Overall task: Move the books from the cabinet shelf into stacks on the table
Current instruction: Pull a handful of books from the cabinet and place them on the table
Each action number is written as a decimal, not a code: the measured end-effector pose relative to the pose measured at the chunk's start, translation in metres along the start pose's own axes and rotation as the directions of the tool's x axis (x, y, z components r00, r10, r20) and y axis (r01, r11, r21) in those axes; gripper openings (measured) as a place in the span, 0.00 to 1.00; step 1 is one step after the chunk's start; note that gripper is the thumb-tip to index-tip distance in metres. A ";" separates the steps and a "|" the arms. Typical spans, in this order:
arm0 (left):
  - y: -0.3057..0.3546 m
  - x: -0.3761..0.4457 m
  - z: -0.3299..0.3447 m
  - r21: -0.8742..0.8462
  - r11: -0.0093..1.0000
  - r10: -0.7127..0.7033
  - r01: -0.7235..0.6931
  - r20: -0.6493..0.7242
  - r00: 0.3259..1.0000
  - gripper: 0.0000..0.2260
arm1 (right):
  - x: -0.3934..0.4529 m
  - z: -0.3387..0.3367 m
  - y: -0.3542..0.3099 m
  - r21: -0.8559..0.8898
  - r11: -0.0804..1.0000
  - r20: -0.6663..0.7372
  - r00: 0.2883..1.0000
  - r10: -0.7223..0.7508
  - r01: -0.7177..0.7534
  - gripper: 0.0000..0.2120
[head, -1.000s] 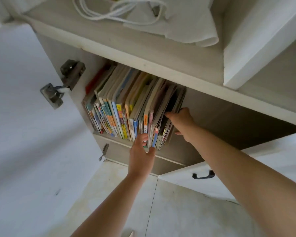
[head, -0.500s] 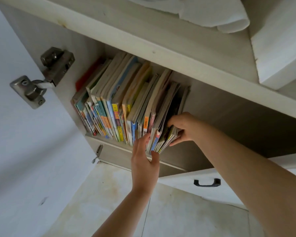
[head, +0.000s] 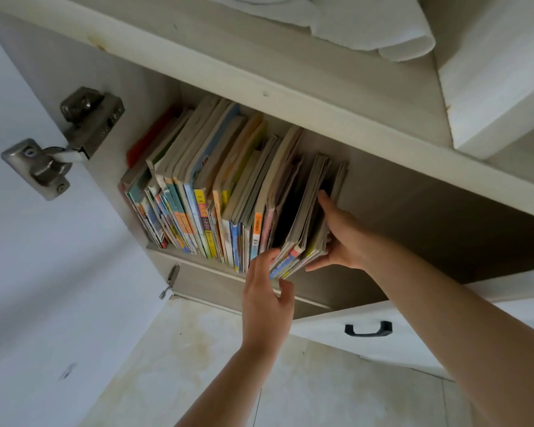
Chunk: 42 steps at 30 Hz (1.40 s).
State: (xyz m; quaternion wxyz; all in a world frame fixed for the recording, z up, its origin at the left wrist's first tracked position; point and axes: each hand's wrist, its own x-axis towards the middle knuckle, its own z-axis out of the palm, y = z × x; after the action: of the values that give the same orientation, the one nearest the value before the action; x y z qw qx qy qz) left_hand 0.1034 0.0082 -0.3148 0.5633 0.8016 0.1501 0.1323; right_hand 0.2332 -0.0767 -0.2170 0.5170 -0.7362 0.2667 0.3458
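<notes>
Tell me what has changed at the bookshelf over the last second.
The rightmost bundle of books has tipped right, its bottom edge pulled out past the shelf edge, opening a dark gap. The right hand now cups its outer side; the left hand has fingers in at its bottom left. The other books stand as before, and the hinge is unchanged.

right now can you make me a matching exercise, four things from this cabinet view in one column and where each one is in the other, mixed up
Things:
1. hinge
2. cloth
3. handle
4. right hand

Places:
A. on top of the cabinet
B. against the right end of the books
C. on the white drawer front below the shelf
D. on the open door at left

Pairs: 1-D, 2-A, 3-C, 4-B
</notes>
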 end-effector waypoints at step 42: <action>-0.044 -0.051 -0.019 0.271 0.962 -0.017 0.011 0.019 1.000 0.29 | -0.066 0.056 0.076 -0.284 0.937 -0.090 0.967 -0.238 0.204 0.29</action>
State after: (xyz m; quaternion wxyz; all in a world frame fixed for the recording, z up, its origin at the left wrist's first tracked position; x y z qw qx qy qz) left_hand 0.0453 0.0191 -0.3524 0.4509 0.8714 0.1667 0.0981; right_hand 0.1218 -0.0459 -0.2217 0.4292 -0.8454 0.1633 0.2728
